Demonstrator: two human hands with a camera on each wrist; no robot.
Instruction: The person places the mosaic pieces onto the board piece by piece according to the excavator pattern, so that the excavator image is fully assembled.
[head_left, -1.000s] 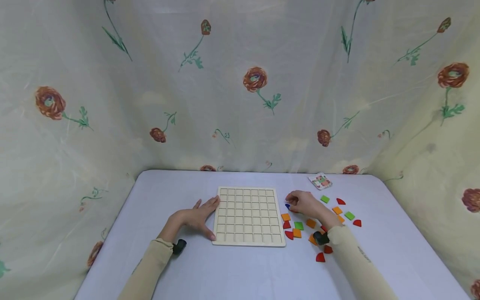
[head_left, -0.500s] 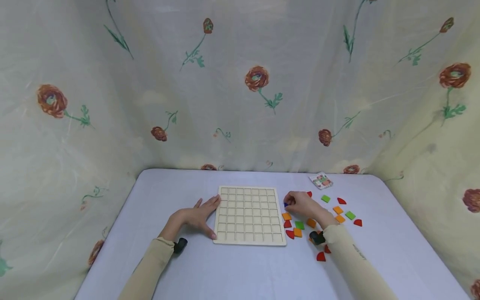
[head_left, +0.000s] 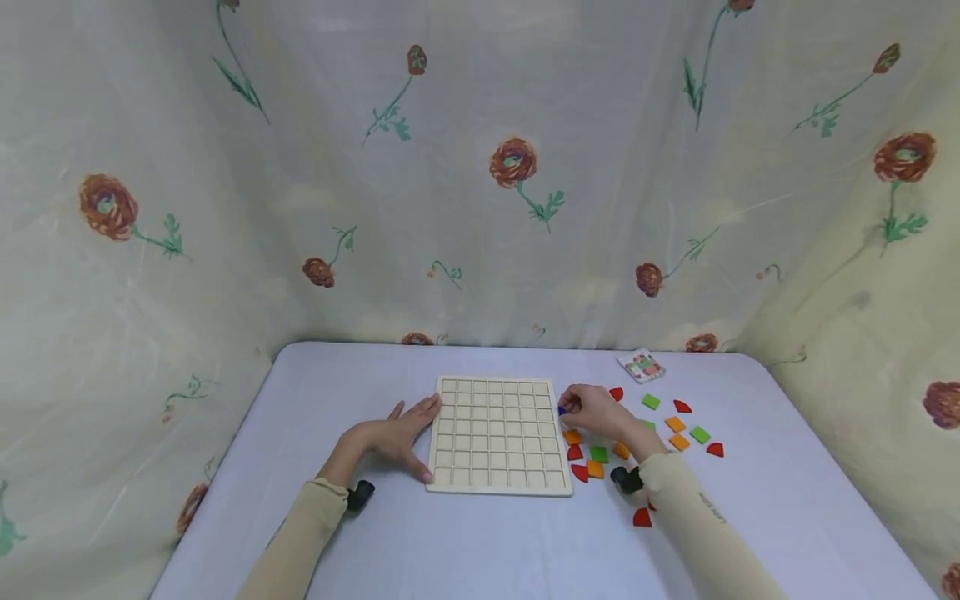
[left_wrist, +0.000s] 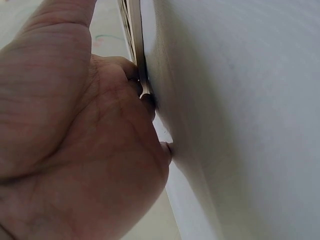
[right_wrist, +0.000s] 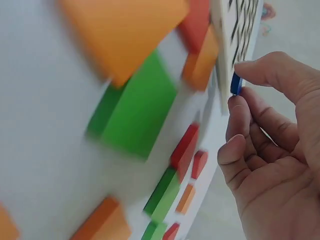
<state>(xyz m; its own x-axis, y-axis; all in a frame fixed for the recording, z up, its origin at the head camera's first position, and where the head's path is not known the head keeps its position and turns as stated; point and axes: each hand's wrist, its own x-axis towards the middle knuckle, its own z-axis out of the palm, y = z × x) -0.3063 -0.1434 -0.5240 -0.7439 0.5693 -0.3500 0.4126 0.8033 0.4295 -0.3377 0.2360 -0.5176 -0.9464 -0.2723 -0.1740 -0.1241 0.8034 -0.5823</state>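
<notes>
A pale gridded board (head_left: 498, 435) lies flat in the middle of the table in the head view. My left hand (head_left: 392, 435) rests at its left side, fingers and thumb spread against the edge. From the left wrist, the palm (left_wrist: 95, 150) fills much of the picture, and the board's edge (left_wrist: 134, 35) shows past the fingers. Between thumb and fingertips, my right hand (head_left: 598, 413) pinches a small blue tile (right_wrist: 236, 83) near the board's right edge. The tile's full shape is covered by the fingers.
Right of the board lie scattered orange squares (head_left: 676, 424), green squares (head_left: 700, 435) and red quarter-round tiles (head_left: 642, 517). A printed card packet (head_left: 642, 365) sits at the back right. A floral curtain (head_left: 450, 208) hangs behind the table.
My right hand has moved left with the blue tile, from among the loose tiles to the board's right edge. The left hand has stayed at the board's left side.
</notes>
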